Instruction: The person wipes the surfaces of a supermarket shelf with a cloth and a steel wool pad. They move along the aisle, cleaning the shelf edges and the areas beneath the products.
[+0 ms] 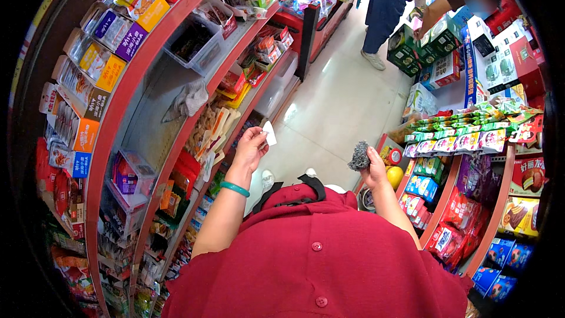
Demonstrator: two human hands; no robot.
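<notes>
My left hand (252, 148), with a green bangle (234, 188) at the wrist, pinches a small white slip (269, 133), perhaps paper, between thumb and fingers. On the other side my right hand (374, 169) grips a grey steel wool scouring pad (359, 156). Both hands are raised over the aisle, apart from each other and from the shelves. Left of my left hand, a crumpled grey-white cloth (194, 97) lies on a bare stretch of shelf (148, 112). A clear plastic tub (198, 53) with dark contents stands beyond it on the same shelf.
Red-edged shelves (115, 92) with packaged snacks line my left. On my right, another rack holds snack packs (463, 141) and red bags (457, 216). Farther along the tiled floor (313, 110), a person (384, 9) bends over green boxes (435, 42). A dark post (306, 42) ends the left shelves.
</notes>
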